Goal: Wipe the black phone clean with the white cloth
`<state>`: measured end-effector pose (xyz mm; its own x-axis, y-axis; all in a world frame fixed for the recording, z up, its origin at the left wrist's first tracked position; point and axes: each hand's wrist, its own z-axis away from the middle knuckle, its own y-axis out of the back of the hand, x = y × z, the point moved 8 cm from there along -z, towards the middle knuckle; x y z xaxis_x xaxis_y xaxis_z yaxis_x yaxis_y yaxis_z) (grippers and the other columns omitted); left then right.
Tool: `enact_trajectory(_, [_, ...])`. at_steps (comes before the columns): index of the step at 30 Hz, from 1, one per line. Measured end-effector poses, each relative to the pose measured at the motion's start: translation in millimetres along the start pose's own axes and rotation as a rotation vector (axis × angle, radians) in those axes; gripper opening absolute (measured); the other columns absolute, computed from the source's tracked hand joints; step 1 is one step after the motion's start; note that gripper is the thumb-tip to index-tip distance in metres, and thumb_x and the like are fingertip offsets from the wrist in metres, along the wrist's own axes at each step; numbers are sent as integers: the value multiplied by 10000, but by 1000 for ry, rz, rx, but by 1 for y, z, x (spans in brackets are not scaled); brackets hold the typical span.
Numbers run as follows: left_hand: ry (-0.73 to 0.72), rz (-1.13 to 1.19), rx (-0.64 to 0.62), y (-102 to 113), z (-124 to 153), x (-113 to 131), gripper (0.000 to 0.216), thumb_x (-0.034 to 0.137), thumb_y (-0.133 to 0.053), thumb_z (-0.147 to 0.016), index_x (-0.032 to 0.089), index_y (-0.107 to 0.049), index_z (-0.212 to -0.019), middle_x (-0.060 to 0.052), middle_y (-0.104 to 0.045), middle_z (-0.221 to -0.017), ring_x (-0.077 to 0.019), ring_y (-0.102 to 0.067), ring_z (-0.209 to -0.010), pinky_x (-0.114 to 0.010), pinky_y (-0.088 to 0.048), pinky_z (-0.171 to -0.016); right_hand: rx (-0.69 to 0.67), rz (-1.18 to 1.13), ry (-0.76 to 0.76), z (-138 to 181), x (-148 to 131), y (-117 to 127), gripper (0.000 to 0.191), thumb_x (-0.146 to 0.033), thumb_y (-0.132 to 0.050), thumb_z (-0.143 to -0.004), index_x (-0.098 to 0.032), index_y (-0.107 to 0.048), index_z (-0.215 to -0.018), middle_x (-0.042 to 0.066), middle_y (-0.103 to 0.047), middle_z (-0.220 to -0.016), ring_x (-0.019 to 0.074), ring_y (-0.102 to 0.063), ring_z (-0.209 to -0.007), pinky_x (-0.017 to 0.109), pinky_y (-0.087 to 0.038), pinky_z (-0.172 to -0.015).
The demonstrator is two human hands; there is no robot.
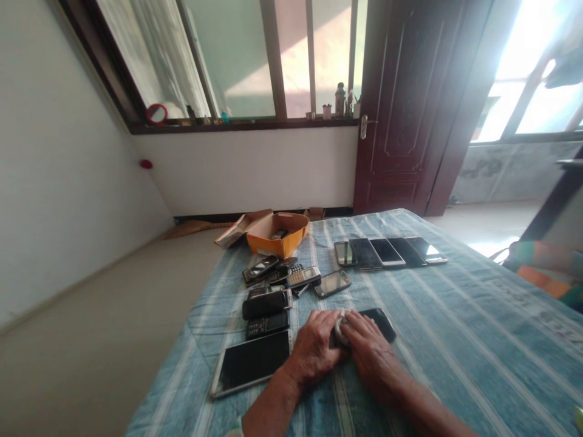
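A dark smartphone (381,323) lies flat on the bed cover, its right end showing past my fingers. My left hand (315,343) is curled over the phone's left end, thumb on the near side. A crumpled white cloth (339,331) is bunched between my hands. My right hand (367,346) presses the cloth onto the phone with bent fingers, covering most of it. Left of my left hand sits a white-framed tablet (252,362) with a black screen. Just beyond are black keypad phones (268,326) and a silver keypad phone (304,277) in a loose pile.
The blue striped cover (455,340) spreads over the bed. Several smartphones (386,251) form a row at the far right, and a grey phone (333,283) lies nearer. An open orange cardboard box (277,244) stands at the far edge. Behind are a wall and a dark red door (405,121).
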<state>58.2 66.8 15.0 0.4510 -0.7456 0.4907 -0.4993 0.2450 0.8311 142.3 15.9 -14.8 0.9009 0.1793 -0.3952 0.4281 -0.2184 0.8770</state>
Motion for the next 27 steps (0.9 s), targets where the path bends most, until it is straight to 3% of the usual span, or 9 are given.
enact_trajectory(6, [-6,-8,0,-4,1,-6,541,138,-629,-632,134,-560,-1168,-92,-627,-1138,-253,-520,-1007,-381,-448,-917,-87,-133,128,-1,-23,14,451,-144,-387,-863,-195,-567,-1274,88,-465,-1413,204,-346,-1350,434,-228,-1132])
enact_trajectory(12, [15,-6,-25,-1,1,-3,429,200,-678,-655,172,-590,-1074,-58,-633,-1056,-242,-510,-963,-356,-456,-850,-110,-230,160,-1,-24,19,638,-26,-383,-689,-218,-572,-1267,71,-477,-1402,197,-379,-1327,427,-211,-1132])
enact_trajectory(16, [23,-39,-36,-2,1,-3,333,229,-682,-675,185,-597,-994,-42,-623,-982,-234,-503,-919,-330,-448,-784,-54,-284,185,-3,-23,20,502,-29,-385,-766,-228,-648,-1144,83,-600,-1245,199,-480,-1233,407,-291,-1088])
enact_trajectory(21, [17,-64,-48,-4,1,-4,307,293,-694,-704,173,-606,-973,-52,-613,-980,-236,-498,-908,-336,-442,-789,51,-355,222,-5,-19,20,408,-45,-383,-860,-238,-673,-1071,79,-622,-1200,186,-530,-1157,362,-365,-1014])
enact_trajectory(27, [22,-43,-64,-5,1,-3,319,303,-696,-718,183,-621,-1004,-53,-612,-1030,-236,-500,-944,-342,-446,-826,155,-137,207,-8,-19,21,197,-100,-526,-868,-231,-673,-862,25,-684,-979,202,-542,-1038,356,-341,-925])
